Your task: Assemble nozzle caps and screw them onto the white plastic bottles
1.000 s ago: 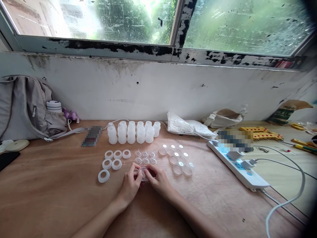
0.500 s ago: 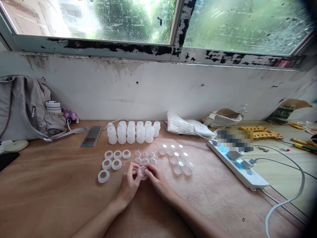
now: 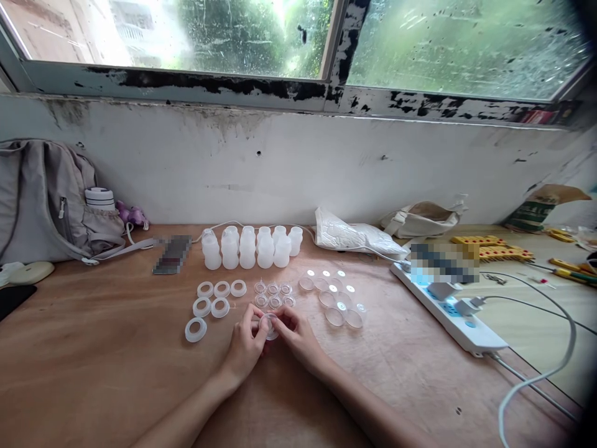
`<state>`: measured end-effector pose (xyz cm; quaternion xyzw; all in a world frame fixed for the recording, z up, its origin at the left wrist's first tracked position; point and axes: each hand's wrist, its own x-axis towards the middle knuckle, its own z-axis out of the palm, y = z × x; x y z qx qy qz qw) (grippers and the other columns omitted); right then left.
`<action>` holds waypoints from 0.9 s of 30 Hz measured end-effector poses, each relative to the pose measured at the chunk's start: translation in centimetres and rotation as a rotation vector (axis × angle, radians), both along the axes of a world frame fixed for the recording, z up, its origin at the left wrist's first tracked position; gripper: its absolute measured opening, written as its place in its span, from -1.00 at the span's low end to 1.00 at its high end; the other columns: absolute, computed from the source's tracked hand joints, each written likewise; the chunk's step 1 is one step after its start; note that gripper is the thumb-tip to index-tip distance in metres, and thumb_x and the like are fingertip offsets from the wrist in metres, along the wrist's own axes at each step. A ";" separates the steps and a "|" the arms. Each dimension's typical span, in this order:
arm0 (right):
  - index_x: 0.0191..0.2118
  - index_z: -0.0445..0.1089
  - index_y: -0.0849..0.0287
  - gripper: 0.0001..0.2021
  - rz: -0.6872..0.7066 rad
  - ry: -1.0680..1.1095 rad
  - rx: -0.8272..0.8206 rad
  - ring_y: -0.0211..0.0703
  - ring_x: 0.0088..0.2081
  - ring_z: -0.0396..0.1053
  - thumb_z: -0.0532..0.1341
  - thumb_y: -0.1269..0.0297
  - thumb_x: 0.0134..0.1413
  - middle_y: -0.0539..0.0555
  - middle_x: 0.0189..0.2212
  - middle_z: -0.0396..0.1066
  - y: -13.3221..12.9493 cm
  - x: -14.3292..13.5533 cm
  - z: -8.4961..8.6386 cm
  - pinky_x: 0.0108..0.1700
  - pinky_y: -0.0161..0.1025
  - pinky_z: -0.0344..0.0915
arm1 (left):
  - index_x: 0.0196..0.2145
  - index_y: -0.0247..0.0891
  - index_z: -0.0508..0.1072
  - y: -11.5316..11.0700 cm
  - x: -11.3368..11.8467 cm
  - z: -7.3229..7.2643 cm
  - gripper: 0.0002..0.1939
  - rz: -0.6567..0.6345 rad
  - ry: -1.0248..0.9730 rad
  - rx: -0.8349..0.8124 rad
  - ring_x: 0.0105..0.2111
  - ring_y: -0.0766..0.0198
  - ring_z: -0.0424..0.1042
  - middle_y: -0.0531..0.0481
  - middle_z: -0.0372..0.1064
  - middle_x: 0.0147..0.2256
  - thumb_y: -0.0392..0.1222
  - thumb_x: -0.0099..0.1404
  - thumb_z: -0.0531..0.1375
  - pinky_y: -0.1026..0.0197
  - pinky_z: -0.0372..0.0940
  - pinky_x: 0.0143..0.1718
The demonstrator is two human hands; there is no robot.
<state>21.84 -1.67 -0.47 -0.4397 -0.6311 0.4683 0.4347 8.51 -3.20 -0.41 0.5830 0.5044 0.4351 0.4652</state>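
Between my two hands is a translucent screw ring (image 3: 270, 335), pinched by the fingers of my left hand (image 3: 243, 345) and my right hand (image 3: 298, 336). Both thumbs press at its middle; whether a teat sits inside it, I cannot make out. Just beyond my fingertips lie several clear silicone teats (image 3: 275, 302) in two rows. To the left, several matching white rings (image 3: 194, 340) rest flat on the table. On the right are several clear domed caps (image 3: 334, 318). Farther back, small frosted bottles (image 3: 247, 250) stand upright without lids.
A white power strip (image 3: 466, 333) with plugs and cables runs along the right. A phone (image 3: 172, 255), blurred out, lies at the left by a grey backpack (image 3: 46, 199). White plastic packaging (image 3: 354, 236) and a pale pouch (image 3: 422, 219) lie against the wall.
The ring in my fingers has tilted slightly and my thumbs have shifted a little on it. The parts on the table have not moved.
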 end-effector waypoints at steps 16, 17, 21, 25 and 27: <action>-0.42 0.29 0.22 -0.83 0.012 -0.091 0.057 -0.33 -0.54 0.17 0.09 0.22 0.05 -0.04 -0.58 0.25 0.1 0.1 0.1 -0.50 -0.38 0.14 | -0.41 -0.20 0.15 0.1 -0.1 0.1 -0.83 0.001 0.021 0.024 -0.72 0.32 0.31 0.13 0.31 -0.69 -0.06 0.21 0.01 0.36 0.12 -0.70; -0.43 0.28 0.21 -0.84 0.005 -0.112 0.075 -0.33 -0.54 0.15 0.08 0.24 0.06 -0.05 -0.58 0.24 0.0 0.1 0.2 -0.51 -0.38 0.12 | -0.41 -0.20 0.15 0.1 -0.1 0.1 -0.83 0.001 0.020 0.026 -0.71 0.31 0.31 0.13 0.30 -0.69 -0.06 0.20 0.01 0.36 0.12 -0.70; -0.46 0.25 0.19 -0.89 -0.022 -0.189 0.141 -0.34 -0.56 0.13 0.08 0.31 0.03 -0.06 -0.60 0.23 -0.3 0.0 0.4 -0.53 -0.39 0.09 | -0.41 -0.19 0.15 0.1 -0.1 -0.2 -0.85 -0.008 0.029 0.038 -0.69 0.31 0.33 0.14 0.29 -0.69 -0.08 0.20 0.02 0.37 0.10 -0.69; -0.49 0.22 0.18 -0.91 -0.061 -0.254 0.194 -0.33 -0.57 0.14 0.09 0.36 -0.01 -0.06 -0.60 0.23 -0.4 -0.2 0.4 -0.52 -0.38 0.09 | -0.39 -0.18 0.14 0.2 0.0 -0.4 -0.87 -0.021 0.042 0.040 -0.68 0.30 0.34 0.15 0.30 -0.69 -0.09 0.21 0.01 0.36 0.11 -0.68; -0.50 0.21 0.17 -0.91 -0.079 -0.276 0.217 -0.32 -0.56 0.15 0.10 0.37 -0.01 -0.06 -0.60 0.24 -0.4 -0.2 0.3 -0.51 -0.37 0.10 | -0.38 -0.18 0.14 0.2 0.0 -0.4 -0.87 -0.024 0.040 0.036 -0.67 0.29 0.35 0.15 0.31 -0.68 -0.09 0.22 0.00 0.36 0.11 -0.67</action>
